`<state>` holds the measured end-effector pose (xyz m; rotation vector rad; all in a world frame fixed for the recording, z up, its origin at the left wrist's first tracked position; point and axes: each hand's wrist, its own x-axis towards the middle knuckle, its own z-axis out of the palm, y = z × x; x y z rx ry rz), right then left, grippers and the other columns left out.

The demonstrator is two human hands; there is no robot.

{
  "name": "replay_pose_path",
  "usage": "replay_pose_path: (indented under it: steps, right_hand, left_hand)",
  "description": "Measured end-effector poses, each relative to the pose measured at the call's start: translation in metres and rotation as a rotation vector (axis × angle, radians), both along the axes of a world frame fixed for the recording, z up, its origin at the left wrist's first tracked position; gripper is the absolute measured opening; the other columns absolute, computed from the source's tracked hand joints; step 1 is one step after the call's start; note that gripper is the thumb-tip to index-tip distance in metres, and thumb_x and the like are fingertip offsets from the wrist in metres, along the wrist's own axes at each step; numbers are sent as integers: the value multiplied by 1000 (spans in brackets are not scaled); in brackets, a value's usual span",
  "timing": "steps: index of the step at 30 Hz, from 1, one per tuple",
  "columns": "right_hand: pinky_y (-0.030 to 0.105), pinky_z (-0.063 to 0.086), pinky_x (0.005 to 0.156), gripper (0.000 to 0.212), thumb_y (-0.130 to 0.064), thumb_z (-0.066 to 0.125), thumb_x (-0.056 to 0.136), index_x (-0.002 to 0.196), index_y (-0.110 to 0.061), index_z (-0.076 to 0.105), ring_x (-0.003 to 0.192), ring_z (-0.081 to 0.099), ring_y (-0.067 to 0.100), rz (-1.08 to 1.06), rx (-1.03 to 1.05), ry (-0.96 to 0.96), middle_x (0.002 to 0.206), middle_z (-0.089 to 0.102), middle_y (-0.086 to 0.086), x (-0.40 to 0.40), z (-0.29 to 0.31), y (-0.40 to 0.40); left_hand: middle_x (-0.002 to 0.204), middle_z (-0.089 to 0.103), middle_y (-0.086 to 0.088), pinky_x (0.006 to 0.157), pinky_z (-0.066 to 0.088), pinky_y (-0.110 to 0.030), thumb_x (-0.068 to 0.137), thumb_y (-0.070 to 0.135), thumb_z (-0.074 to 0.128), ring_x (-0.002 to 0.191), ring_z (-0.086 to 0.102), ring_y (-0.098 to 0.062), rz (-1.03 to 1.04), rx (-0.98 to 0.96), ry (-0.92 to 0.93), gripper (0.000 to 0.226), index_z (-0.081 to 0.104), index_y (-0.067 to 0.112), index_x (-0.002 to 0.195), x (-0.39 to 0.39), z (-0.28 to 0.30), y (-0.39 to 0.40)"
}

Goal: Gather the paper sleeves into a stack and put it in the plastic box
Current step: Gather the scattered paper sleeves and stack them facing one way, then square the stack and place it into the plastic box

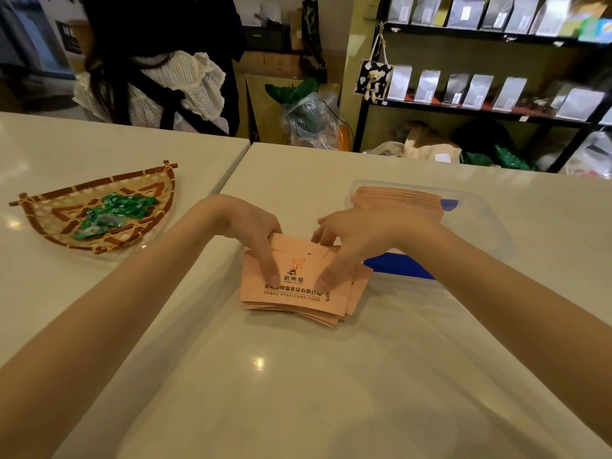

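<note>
A loose stack of pink paper sleeves (298,293) with printed logos lies on the white table (298,376), its edges uneven. My left hand (255,233) grips the stack's left side, thumb pressing on the top sleeve. My right hand (351,240) holds the right side, thumb down on the print. Behind my right hand stands the clear plastic box (490,226) with blue clips; a row of pink sleeves (397,197) sits inside it at the far end.
A bamboo basket (56,223) holding green wrapped candies (112,213) rests on the adjoining table at the left. A person in a light blouse stands behind that table. Shelves with silver pouches (480,91) fill the back right.
</note>
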<state>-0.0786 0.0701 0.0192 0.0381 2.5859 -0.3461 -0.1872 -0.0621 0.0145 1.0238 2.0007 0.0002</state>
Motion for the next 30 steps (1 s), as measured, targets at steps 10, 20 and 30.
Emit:
replay_pose_path:
  steps: [10, 20, 30]
  right_hand:
    - [47, -2, 112, 65, -65, 63, 59, 108, -22, 61, 133, 24, 13, 59, 117, 312, 129, 50, -4, 33, -5, -10]
    - [41, -1, 112, 63, -61, 66, 59, 106, -21, 58, 132, 22, 10, 14, 59, 410, 134, 44, -8, 85, -8, -7]
    - [40, -17, 109, 66, -64, 65, 57, 110, -26, 54, 135, 9, 11, -150, 171, 598, 137, 39, -7, 144, -15, 32]
  left_hand:
    - [97, 68, 10, 69, 50, -17, 56, 28, 82, 86, 64, -6, 1, 38, 90, 55, 54, 22, 103, 24, 7, -16]
    - [100, 58, 9, 79, 55, -30, 51, 36, 83, 89, 58, -10, 52, 290, 246, 58, 45, 34, 93, 81, 8, -31]
    - [92, 47, 19, 94, 26, -33, 62, 34, 76, 94, 37, -9, 44, 613, 321, 56, 45, 30, 108, 132, -1, 3]
